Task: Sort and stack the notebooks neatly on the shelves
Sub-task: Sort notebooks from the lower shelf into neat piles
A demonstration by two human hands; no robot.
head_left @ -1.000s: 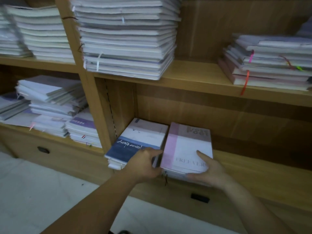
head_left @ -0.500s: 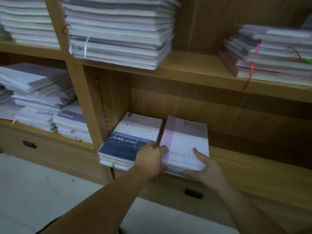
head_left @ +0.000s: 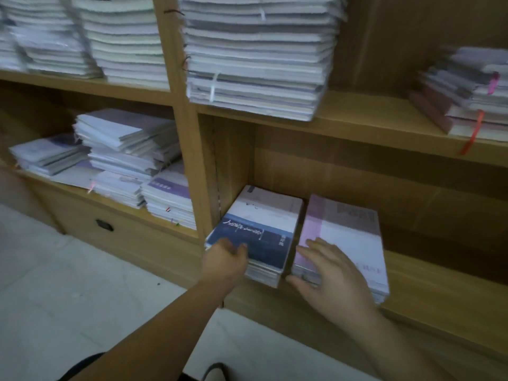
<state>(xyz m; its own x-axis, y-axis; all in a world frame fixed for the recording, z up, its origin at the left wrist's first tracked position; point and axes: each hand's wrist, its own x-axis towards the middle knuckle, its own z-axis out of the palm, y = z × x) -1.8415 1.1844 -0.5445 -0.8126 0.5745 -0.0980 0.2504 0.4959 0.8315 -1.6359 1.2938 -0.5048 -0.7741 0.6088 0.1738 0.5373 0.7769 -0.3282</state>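
Note:
Two low notebook stacks lie side by side on the lower shelf (head_left: 439,281). The left one is topped by a blue-and-white notebook (head_left: 264,224) and sits against the compartment's left wall. The right one has a pink-and-white cover (head_left: 349,232). My left hand (head_left: 225,259) grips the front left corner of the blue stack, thumb on the cover, fingers hidden below. My right hand (head_left: 330,273) rests with spread straight fingers on the pink stack's front left corner, thumb down by its front edge.
A tall white pile (head_left: 255,59) overhangs the upper shelf above. A smaller pile with ribbon markers (head_left: 472,86) sits at upper right. Untidy piles (head_left: 123,149) fill the left compartment. A drawer handle (head_left: 104,224) and pale floor (head_left: 68,298) lie below.
My left hand moved from the gap between the stacks to the blue stack's left front corner. My right hand shifted from the pink stack's right front to its left front.

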